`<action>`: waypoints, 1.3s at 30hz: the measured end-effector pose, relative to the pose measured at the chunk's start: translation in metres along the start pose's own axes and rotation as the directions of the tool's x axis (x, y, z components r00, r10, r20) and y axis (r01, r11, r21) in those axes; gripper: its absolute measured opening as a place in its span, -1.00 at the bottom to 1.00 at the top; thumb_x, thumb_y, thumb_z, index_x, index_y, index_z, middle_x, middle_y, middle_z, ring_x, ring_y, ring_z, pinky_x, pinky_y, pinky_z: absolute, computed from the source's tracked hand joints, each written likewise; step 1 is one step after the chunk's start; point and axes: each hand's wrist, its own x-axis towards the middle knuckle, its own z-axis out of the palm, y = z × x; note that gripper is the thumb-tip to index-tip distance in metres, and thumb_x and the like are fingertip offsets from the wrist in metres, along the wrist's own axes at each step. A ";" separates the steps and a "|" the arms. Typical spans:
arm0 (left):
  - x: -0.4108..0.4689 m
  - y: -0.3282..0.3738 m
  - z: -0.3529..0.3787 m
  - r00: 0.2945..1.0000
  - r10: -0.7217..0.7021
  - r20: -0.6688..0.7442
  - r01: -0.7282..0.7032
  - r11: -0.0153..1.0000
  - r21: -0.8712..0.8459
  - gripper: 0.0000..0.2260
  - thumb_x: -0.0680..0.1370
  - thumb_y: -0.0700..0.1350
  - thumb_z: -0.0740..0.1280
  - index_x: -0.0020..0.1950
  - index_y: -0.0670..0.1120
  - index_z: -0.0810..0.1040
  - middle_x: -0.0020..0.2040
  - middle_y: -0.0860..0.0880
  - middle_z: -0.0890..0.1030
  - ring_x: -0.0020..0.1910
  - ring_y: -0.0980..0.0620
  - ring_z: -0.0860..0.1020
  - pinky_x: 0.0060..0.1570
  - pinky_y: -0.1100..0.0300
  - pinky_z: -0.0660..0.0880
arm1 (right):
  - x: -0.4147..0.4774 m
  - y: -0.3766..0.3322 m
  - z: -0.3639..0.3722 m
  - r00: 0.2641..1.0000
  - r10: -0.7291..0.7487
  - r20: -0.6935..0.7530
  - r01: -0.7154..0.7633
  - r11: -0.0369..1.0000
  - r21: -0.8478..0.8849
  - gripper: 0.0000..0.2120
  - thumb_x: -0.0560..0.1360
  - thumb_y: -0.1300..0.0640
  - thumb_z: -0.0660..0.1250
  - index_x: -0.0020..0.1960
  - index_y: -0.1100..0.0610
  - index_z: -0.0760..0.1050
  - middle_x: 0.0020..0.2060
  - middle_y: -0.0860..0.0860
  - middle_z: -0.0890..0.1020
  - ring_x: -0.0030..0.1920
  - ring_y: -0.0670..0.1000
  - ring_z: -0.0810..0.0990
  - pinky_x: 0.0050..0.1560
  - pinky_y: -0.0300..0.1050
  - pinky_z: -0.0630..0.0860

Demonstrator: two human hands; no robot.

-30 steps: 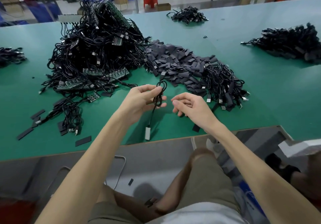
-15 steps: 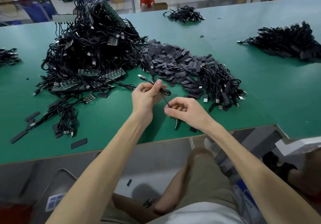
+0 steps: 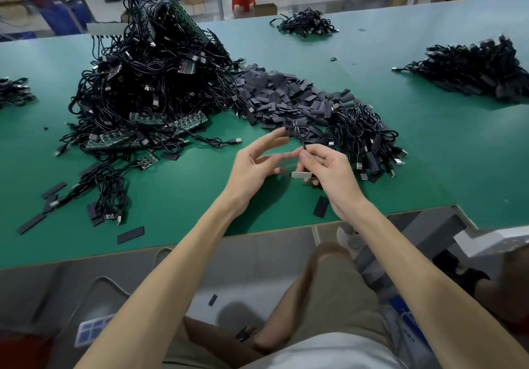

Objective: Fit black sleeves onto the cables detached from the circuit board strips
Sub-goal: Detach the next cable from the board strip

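Has loosened the left hand (image 3: 254,165) off the cable (image 3: 297,133) within the last half second, fingers now straight and spread, tips just beside the coil (contact unclear). Keeps the strand pinched in the right hand (image 3: 329,175), just right of frame centre, silver plug (image 3: 300,174) jutting out below. Leaves the left free, probably to fetch a sleeve from the sleeve pile (image 3: 286,93) above centre; none fitted yet.

On desk (image 3: 415,154): heap of cables (image 3: 148,82) and circuit boards (image 3: 169,119) at left, sleeves (image 3: 280,91) right of it, cable bundle (image 3: 360,131) further right.
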 end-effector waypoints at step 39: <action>-0.002 -0.003 0.015 0.946 0.186 0.265 -0.294 0.152 0.944 -0.68 0.69 0.12 0.18 0.18 -0.03 0.64 0.12 -0.03 0.54 0.10 -0.10 0.47 0.05 0.06 0.38 | 0.002 0.001 0.002 0.996 0.036 -0.081 -0.026 0.993 0.112 -0.84 0.68 0.17 0.29 0.13 0.13 0.64 -0.27 0.00 0.64 -0.32 -0.05 0.59 -0.41 -0.28 0.37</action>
